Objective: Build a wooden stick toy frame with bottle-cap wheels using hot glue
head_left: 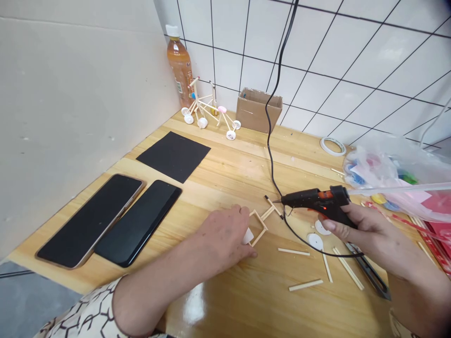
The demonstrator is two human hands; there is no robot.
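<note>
My right hand (366, 230) is wrapped round the grip of a black glue gun (317, 201), its nozzle pointing left toward a small frame of wooden sticks (261, 220) on the table. My left hand (225, 234) rests on the table beside that frame, fingers curled, pinching a small white disc (247, 236) against the frame's near corner. The gun's black cord (273, 117) runs up the tiled wall and loops under the gun. Loose sticks (305, 284) and white discs (314, 241) lie in front of my right hand.
Two dark phones (105, 220) and a black sheet (173, 155) lie at the left. A drink bottle (179, 65), a stick-built model (211, 112) and a cardboard box (257, 110) stand at the back. A tape roll (333, 145) and a plastic bag of coloured parts (398, 173) are right.
</note>
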